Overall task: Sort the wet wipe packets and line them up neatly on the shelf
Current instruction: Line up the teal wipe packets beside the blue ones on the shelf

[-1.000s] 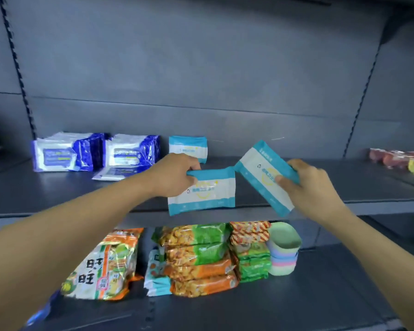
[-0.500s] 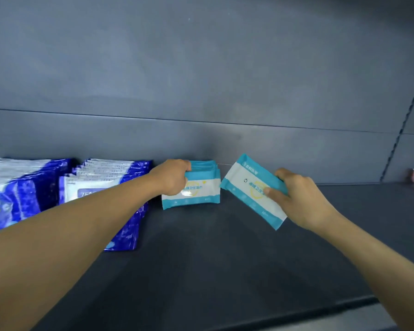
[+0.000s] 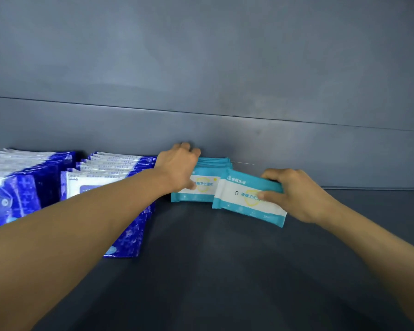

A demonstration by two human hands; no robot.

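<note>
1. One dark grey shelf [image 3: 225, 271] fills the lower half of the view, closed off by a grey back panel [image 3: 201, 68] from 9 to 3 o'clock.
2. Two rows of dark blue and white wet wipe packets stand upright at 9 o'clock: the far-left row [image 3: 17, 187] and, just beside it, the second blue row [image 3: 129, 223]. The packets in each overlap too tightly to count.
3. One row of teal and white wet wipe packets [image 3: 201, 185] stands against the back panel near the centre, just right of the blue rows; several top edges show, the number unclear.
4. One loose teal packet [image 3: 244, 199] sits at about 3 o'clock from that row, tilted, overlapping its front.
5. The left hand [image 3: 177, 168] clamps the teal row, fingers curled over its top, thumb on the front face.
6. The right hand [image 3: 294, 194] grips the loose teal packet, thumb on its face, fingers curled over its top edge.
</note>
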